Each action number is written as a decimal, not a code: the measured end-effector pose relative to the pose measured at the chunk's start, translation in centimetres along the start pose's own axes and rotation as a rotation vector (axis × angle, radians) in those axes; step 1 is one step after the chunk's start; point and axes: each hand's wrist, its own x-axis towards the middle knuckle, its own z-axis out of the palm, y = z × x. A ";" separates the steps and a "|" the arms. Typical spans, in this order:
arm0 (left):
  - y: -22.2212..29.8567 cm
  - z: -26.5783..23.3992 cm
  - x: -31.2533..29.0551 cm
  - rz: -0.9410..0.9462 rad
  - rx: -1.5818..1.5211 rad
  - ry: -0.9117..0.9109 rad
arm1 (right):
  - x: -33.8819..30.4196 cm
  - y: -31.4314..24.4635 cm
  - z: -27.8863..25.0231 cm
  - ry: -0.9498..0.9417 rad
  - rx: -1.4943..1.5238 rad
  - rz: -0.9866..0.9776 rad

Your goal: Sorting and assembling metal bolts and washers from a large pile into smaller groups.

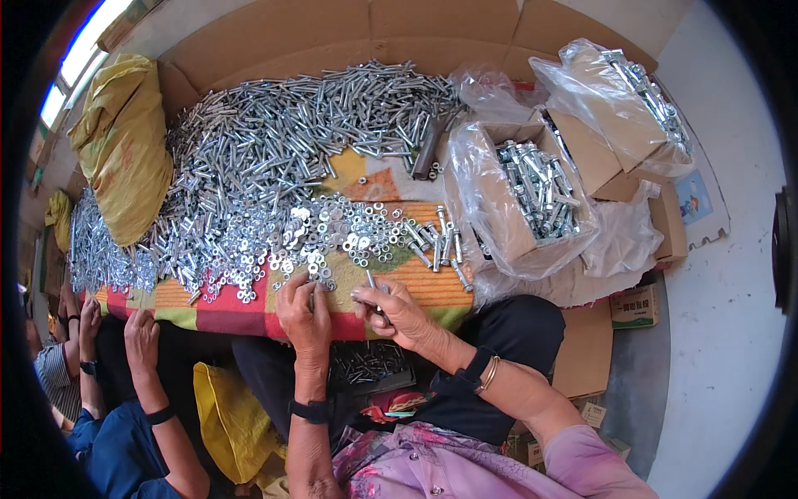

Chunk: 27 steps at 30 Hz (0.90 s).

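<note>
My right hand (403,316) grips a slim metal bolt (372,281) near the table's front edge, its end pointing up past the fingers. Just to its left, my left hand (304,316) has its fingers curled together; a bit of grey metal shows by the thumb, too small to name. Beyond both hands lie loose washers and nuts (312,233). Several bolts with hardware fitted (443,243) rest to the right of them. A large heap of bare bolts (283,125) covers the back of the table.
A plastic-lined cardboard box (490,183) of bolts stands at right, with another bagged box (586,125) behind it. A yellow sack (125,150) lies over the heap's left side. Other people's hands (141,337) rest at the left edge. A dark tray (386,381) sits below.
</note>
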 end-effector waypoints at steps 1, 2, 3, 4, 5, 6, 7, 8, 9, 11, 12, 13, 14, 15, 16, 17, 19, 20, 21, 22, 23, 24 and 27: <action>0.0 -0.1 -0.1 -0.064 -0.078 -0.006 | 0.0 0.0 0.0 0.000 0.001 0.000; 0.1 -0.3 -0.1 -0.127 -0.157 -0.013 | 0.0 -0.1 -0.1 0.017 0.006 0.015; 0.5 -0.5 -0.1 -0.126 -0.158 -0.014 | 0.0 -0.2 -0.2 0.033 0.011 0.030; 1.0 -0.8 -0.2 -0.135 -0.165 -0.013 | 0.0 -0.2 -0.2 0.035 0.011 0.028; 1.6 -1.0 -0.3 -0.144 -0.170 -0.012 | 0.1 -0.1 -0.3 0.038 0.007 0.030; 2.4 -1.3 -0.4 -0.143 -0.171 -0.013 | 0.2 0.0 -0.3 0.042 0.002 0.031; 3.3 -1.5 -0.5 -0.154 -0.184 -0.032 | 0.2 0.0 -0.4 0.044 0.003 0.029; 4.0 -1.7 -0.8 -0.165 -0.194 -0.049 | 0.2 0.1 -0.4 0.043 -0.021 0.039; 4.3 -1.6 -1.0 -0.116 -0.210 -0.058 | 0.3 0.2 -0.4 0.042 -0.045 0.047; 5.2 -1.4 -1.4 -0.071 -0.214 -0.058 | 0.3 0.4 -0.6 0.041 -0.074 0.035; 5.5 -1.3 -1.5 -0.027 -0.219 -0.057 | 0.2 0.5 -0.7 0.041 -0.103 0.023; 5.7 -1.2 -1.7 -0.025 -0.222 -0.066 | 0.1 0.4 -0.7 0.042 -0.102 0.020; 5.8 -1.1 -1.8 -0.024 -0.222 -0.067 | 0.0 0.3 -0.8 0.053 -0.109 0.006; 5.8 -0.9 -1.9 0.010 -0.210 -0.053 | -0.2 0.2 -0.8 0.063 -0.116 -0.007; 5.9 -0.8 -1.9 0.044 -0.199 -0.040 | -0.4 -0.1 -0.7 0.063 -0.115 -0.009; 6.0 -0.8 -1.8 0.045 -0.201 -0.042 | -0.6 -0.4 -0.7 0.057 -0.082 0.009; 6.3 -0.9 -1.3 -0.045 -0.371 -0.096 | -0.9 -0.7 -1.0 0.054 -0.047 0.024; 6.2 -0.7 -1.1 -0.044 -0.372 -0.096 | -1.0 -0.7 -1.1 0.102 -0.064 -0.014; 6.0 -0.3 -0.6 -0.061 -0.388 -0.061 | -1.1 -0.8 -1.2 0.151 -0.081 -0.052; 5.9 0.2 -0.2 -0.078 -0.405 -0.027 | -1.1 -0.9 -1.2 0.152 -0.080 -0.053; 5.6 0.9 0.2 -0.150 -0.441 -0.044 | -1.0 -1.0 -1.2 0.217 -0.013 -0.102; 5.2 1.6 0.6 -0.150 -0.437 -0.040 | -1.0 -1.2 -1.1 0.281 0.053 -0.151; 4.8 3.7 1.8 0.126 -0.026 -0.118 | -0.8 -1.5 -1.3 0.315 0.100 -0.187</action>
